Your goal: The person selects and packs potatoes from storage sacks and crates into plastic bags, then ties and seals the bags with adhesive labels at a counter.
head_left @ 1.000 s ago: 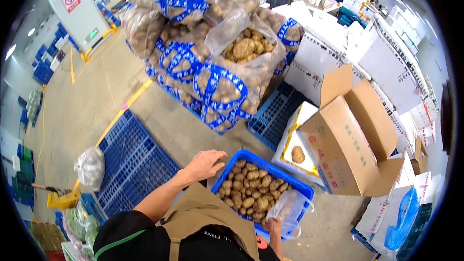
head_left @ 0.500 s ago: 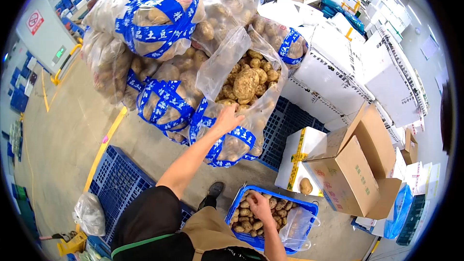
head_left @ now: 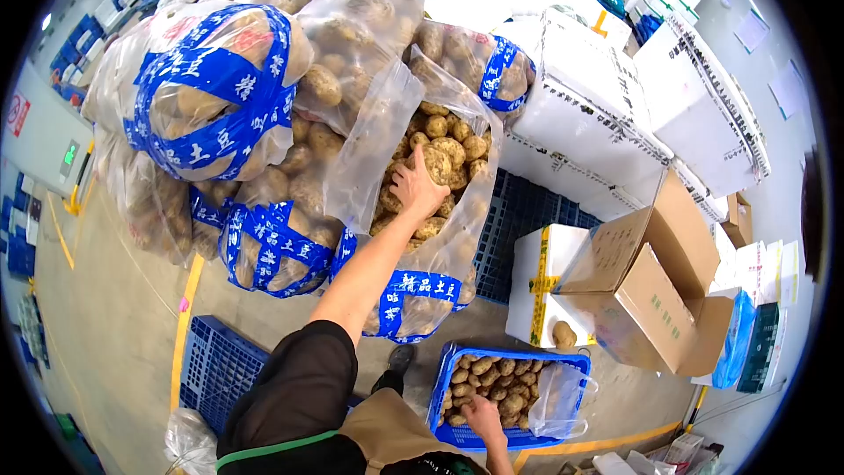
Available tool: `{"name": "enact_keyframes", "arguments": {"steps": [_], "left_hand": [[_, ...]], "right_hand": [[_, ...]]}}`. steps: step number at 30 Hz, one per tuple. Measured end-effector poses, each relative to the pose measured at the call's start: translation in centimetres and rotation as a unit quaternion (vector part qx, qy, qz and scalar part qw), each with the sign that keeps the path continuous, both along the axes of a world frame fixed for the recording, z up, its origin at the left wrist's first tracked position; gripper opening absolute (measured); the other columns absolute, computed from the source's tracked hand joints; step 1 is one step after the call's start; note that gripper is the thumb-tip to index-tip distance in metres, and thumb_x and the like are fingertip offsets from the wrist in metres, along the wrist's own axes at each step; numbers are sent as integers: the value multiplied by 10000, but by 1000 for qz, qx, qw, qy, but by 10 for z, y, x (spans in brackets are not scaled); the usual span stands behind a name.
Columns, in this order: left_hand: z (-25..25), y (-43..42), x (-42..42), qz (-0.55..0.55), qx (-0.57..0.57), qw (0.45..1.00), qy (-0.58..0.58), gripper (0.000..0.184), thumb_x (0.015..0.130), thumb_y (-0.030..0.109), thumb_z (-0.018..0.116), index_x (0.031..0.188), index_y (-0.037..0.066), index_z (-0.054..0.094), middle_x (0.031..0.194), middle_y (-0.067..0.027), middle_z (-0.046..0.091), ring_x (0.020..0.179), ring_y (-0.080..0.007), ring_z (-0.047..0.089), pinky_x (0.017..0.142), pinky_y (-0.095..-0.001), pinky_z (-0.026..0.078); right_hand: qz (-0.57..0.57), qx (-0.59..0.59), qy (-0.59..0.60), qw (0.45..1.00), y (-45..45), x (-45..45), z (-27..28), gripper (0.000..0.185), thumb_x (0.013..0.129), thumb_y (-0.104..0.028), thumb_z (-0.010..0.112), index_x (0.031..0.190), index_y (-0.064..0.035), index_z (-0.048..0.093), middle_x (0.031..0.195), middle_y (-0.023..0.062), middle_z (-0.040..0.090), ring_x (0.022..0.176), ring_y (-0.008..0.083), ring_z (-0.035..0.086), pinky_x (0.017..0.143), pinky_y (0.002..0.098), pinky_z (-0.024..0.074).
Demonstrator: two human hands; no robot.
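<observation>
Seen from above, a person leans over potatoes in a warehouse. The left hand [head_left: 420,191] reaches into an open clear bag [head_left: 359,163], its grip spread, fingers touching the potatoes [head_left: 451,151] inside, beside a large one. The right hand [head_left: 483,419] is down in a blue crate [head_left: 441,384] on the floor, resting on the smaller potatoes [head_left: 505,380] there; its fingers are bent, and I cannot tell whether that grip pinches one. Clear plastic [head_left: 556,400] drapes the crate's right end. More filled bags [head_left: 215,92], banded with blue tape, are piled to the left. To the right stand a white box [head_left: 527,295] with a single potato [head_left: 563,334] at its near edge and an open carton [head_left: 651,286].
</observation>
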State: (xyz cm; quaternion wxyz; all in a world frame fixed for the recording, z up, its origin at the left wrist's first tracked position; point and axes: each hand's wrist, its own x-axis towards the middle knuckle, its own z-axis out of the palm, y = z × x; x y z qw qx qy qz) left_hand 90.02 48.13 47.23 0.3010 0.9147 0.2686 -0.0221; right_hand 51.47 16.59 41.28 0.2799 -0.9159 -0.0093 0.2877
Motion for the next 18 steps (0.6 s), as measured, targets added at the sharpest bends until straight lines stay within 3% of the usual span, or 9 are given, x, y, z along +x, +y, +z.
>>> {"name": "enact_keyframes", "arguments": {"steps": [2, 5, 7, 9, 13, 14, 15, 16, 18], "left_hand": [[0, 8, 4, -15, -11, 1000, 13, 1139, 563, 332, 801, 1457, 276, 97, 1322, -295, 358, 1212, -440, 374, 949, -579, 325], [-2, 42, 23, -49, -146, 988, 10, 1179, 521, 268, 828, 1461, 247, 117, 1289, -237, 458, 1198, -365, 449, 978, -529, 366], [-10, 60, 41, -40, -293, 951, -93, 1151, 496, 178, 845, 1440, 74, 195, 1326, -222, 441, 1210, -327, 448, 1026, -394, 385], [8, 74, 53, -13, -345, 937, -55, 1150, 498, 169, 845, 1432, 31, 187, 1340, -226, 428, 1222, -307, 441, 1023, -350, 386], [-28, 79, 88, -3, -278, 951, -136, 1111, 544, 238, 833, 1428, 40, 190, 1350, -242, 403, 1229, -337, 429, 1020, -381, 383], [-29, 76, 91, -2, -238, 960, -147, 1070, 574, 252, 819, 1423, 48, 202, 1354, -243, 392, 1229, -351, 423, 1021, -389, 377], [-28, 75, 91, -3, -197, 968, -158, 1029, 605, 265, 806, 1419, 55, 214, 1359, -243, 382, 1230, -365, 416, 1023, -396, 372], [-2, 71, 81, -30, -186, 977, -96, 929, 672, 310, 763, 1402, 64, 244, 1342, -264, 380, 1223, -373, 421, 1018, -403, 374], [3, 57, 73, -50, -16, 991, -125, 855, 721, 292, 729, 1394, 66, 253, 1309, -268, 411, 1211, -370, 438, 1016, -406, 374]], "right_hand": [[-41, 26, 6, 999, 7, -1, 14, 217, 778, -157, 630, 890, 23, 590, 770, 202, 646, 769, 374, 635, 666, 421, 505], [-53, 34, 24, 998, 7, -4, 22, 204, 774, -150, 634, 854, 30, 581, 763, 199, 647, 751, 379, 633, 654, 415, 507], [-70, 37, 10, 997, 4, -10, 14, 210, 764, -153, 647, 814, 35, 568, 728, 203, 631, 720, 380, 627, 629, 415, 499], [-75, 30, 27, 996, 5, -10, 17, 209, 761, -151, 650, 808, 36, 567, 709, 205, 620, 705, 379, 623, 621, 416, 493], [-77, 42, 26, 996, 6, -7, 13, 210, 762, -155, 649, 787, 33, 560, 699, 215, 608, 689, 376, 618, 607, 417, 488], [-72, 27, 33, 996, 4, -9, 8, 212, 768, -155, 644, 857, 32, 596, 729, 214, 622, 704, 355, 633, 619, 405, 495], [-77, 32, 25, 996, 4, -9, 7, 223, 770, -152, 641, 895, 29, 606, 739, 211, 627, 711, 347, 638, 625, 401, 498], [-81, 38, 17, 996, 3, -9, 6, 239, 772, -150, 638, 934, 26, 615, 749, 208, 632, 718, 338, 644, 632, 397, 500], [-83, 37, 11, 996, 0, -9, 4, 271, 775, -144, 634, 990, 22, 624, 761, 205, 637, 722, 326, 649, 637, 386, 502]]}}
